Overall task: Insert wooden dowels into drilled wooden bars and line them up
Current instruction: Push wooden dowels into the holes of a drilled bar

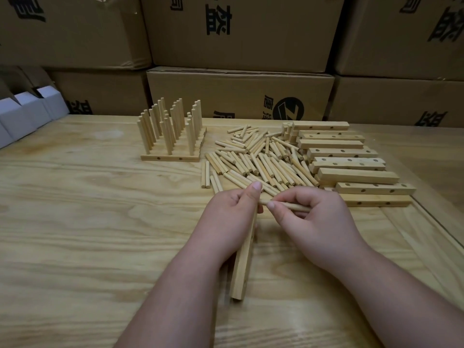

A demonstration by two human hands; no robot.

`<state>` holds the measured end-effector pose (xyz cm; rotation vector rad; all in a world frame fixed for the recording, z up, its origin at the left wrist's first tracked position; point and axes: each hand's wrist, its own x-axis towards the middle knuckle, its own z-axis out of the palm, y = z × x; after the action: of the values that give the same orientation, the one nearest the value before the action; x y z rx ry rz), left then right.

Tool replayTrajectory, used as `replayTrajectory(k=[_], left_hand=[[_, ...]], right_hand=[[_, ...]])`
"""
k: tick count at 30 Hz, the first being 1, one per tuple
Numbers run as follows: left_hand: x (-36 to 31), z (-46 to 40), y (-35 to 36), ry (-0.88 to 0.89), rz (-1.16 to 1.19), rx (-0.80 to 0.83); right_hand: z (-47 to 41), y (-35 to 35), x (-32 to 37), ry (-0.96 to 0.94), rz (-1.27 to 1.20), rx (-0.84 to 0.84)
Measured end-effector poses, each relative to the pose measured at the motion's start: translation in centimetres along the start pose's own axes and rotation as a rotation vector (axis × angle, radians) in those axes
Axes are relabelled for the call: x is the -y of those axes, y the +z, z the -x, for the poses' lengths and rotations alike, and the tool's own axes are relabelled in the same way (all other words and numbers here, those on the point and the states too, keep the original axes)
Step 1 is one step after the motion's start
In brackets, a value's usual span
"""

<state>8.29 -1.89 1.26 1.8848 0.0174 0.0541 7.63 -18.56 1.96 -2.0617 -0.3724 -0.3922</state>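
Observation:
My left hand (229,217) grips a drilled wooden bar (242,270) that runs from under the hand toward me, its near end close to the table. My right hand (311,217) pinches a wooden dowel (298,207) lying sideways, its left tip at the bar's upper end by my left thumb. A loose heap of dowels (261,159) lies just beyond my hands. Several drilled bars (349,164) are piled at the right. Finished bars with upright dowels (170,131) stand lined up at the back left.
The wooden table (88,222) stretches wide to the left and front. Stacked cardboard boxes (241,33) form a wall behind it. White boxes (27,111) sit at the far left edge. A groove runs along the table's right side (431,219).

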Motion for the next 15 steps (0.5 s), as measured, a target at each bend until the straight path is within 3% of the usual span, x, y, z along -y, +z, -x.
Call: replayTrajectory(k=[8, 15], left_hand=[[0.0, 0.0, 0.0, 0.011, 0.07, -0.027], [-0.2, 0.2, -0.3, -0.034, 0.214, 0.06]], right_hand=[[-0.1, 0.1, -0.5, 0.006, -0.127, 0.011], [-0.7, 0.0, -1.5, 0.015, -0.238, -0.217]])
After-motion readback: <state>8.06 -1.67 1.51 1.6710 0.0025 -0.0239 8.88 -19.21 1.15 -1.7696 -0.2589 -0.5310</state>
